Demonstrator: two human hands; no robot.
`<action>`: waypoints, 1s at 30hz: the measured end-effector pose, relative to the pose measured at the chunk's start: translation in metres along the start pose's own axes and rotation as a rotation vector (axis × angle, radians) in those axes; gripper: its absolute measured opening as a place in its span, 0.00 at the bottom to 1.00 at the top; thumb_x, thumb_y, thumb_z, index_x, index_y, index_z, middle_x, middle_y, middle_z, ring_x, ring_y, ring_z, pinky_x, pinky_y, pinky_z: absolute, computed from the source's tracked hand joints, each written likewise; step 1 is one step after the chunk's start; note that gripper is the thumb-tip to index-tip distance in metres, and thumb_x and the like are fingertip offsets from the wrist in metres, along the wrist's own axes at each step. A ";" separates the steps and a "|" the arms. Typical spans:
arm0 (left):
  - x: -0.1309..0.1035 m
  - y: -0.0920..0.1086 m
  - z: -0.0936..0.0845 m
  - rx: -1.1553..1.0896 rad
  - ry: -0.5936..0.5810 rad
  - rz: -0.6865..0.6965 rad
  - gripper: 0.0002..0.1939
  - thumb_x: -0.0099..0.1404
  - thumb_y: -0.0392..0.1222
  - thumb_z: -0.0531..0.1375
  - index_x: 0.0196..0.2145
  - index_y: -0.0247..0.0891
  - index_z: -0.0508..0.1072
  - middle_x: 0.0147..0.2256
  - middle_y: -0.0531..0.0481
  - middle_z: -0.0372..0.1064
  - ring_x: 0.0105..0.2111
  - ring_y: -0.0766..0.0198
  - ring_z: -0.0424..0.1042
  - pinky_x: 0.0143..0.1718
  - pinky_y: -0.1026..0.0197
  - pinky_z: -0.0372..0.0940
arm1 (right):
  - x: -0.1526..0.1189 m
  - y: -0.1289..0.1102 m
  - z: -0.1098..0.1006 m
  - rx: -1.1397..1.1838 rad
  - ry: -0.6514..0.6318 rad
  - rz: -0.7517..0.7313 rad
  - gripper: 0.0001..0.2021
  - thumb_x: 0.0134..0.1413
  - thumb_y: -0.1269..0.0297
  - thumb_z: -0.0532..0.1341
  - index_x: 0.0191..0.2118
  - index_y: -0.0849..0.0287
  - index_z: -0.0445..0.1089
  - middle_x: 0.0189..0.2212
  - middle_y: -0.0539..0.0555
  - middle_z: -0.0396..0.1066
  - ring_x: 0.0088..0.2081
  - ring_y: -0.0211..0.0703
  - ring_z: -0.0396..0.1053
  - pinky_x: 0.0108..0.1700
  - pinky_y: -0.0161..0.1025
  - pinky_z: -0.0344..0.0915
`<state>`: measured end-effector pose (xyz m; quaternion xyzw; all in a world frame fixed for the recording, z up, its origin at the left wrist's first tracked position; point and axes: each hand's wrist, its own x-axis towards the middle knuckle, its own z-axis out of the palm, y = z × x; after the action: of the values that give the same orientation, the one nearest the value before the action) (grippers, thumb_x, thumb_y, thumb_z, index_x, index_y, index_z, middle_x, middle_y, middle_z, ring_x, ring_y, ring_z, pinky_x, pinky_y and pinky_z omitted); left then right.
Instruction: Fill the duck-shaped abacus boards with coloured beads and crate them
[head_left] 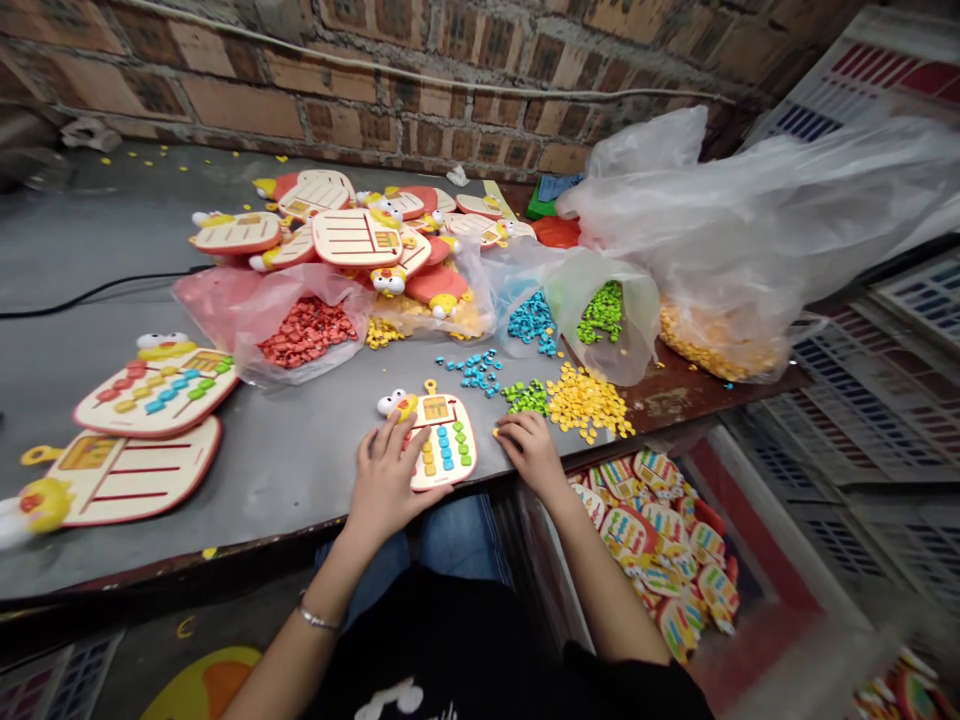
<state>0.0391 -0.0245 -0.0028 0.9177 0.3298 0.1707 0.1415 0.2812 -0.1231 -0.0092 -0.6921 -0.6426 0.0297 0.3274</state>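
My left hand [388, 475] lies with fingers spread over the left side of a cream duck-headed toy board [439, 479] at the table's front edge, covering part of it. Rows of yellow, blue and green beads show on the board. Just right of the board, my right hand [531, 450] has its fingertips pinched together, with a small yellow piece [496, 432] at them. Beyond that hand lie loose green pieces [525, 397], yellow pieces [589, 400] and blue pieces [480, 371].
Bags of red pieces [309, 332], blue pieces [532, 320] and green pieces [601, 312] lie behind. Boards are piled up [356, 238] near the brick wall, with two more [150, 470] at left. A bin of filled boards [664, 530] stands below right.
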 end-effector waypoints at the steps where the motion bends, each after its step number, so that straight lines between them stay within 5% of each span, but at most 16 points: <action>1: 0.000 0.000 0.000 -0.003 0.001 -0.001 0.37 0.55 0.61 0.62 0.57 0.39 0.64 0.62 0.37 0.56 0.64 0.42 0.48 0.59 0.41 0.48 | 0.000 0.001 0.000 -0.005 -0.012 -0.014 0.06 0.60 0.69 0.58 0.35 0.56 0.72 0.37 0.55 0.74 0.42 0.48 0.65 0.46 0.47 0.65; 7: 0.000 -0.001 0.003 0.002 0.015 0.008 0.37 0.55 0.60 0.62 0.57 0.39 0.64 0.62 0.37 0.55 0.64 0.42 0.48 0.59 0.40 0.46 | 0.009 0.002 -0.003 0.023 -0.062 -0.072 0.07 0.61 0.68 0.57 0.36 0.57 0.73 0.35 0.57 0.74 0.40 0.47 0.68 0.44 0.46 0.67; 13: -0.001 -0.002 0.005 -0.005 0.018 0.009 0.38 0.54 0.61 0.62 0.58 0.39 0.64 0.63 0.38 0.54 0.64 0.42 0.48 0.60 0.39 0.45 | 0.050 -0.007 0.007 0.126 -0.103 -0.147 0.06 0.61 0.69 0.57 0.36 0.58 0.72 0.36 0.57 0.74 0.40 0.45 0.70 0.45 0.43 0.68; 23: 0.000 -0.001 0.001 -0.040 -0.009 0.001 0.39 0.54 0.61 0.63 0.58 0.39 0.64 0.63 0.37 0.53 0.64 0.42 0.47 0.60 0.39 0.45 | 0.108 -0.018 0.026 -0.092 -0.429 -0.329 0.08 0.59 0.74 0.58 0.30 0.62 0.73 0.30 0.56 0.71 0.36 0.43 0.66 0.39 0.37 0.63; 30: 0.000 -0.002 0.002 -0.055 -0.023 0.008 0.40 0.55 0.60 0.63 0.59 0.37 0.62 0.62 0.38 0.55 0.65 0.42 0.45 0.60 0.40 0.47 | 0.133 -0.020 0.017 0.037 -0.649 -0.198 0.04 0.53 0.76 0.62 0.34 0.63 0.73 0.31 0.54 0.72 0.34 0.40 0.67 0.38 0.35 0.61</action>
<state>0.0388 -0.0230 -0.0054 0.9167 0.3194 0.1698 0.1697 0.2790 0.0045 0.0374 -0.5749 -0.7766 0.2283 0.1193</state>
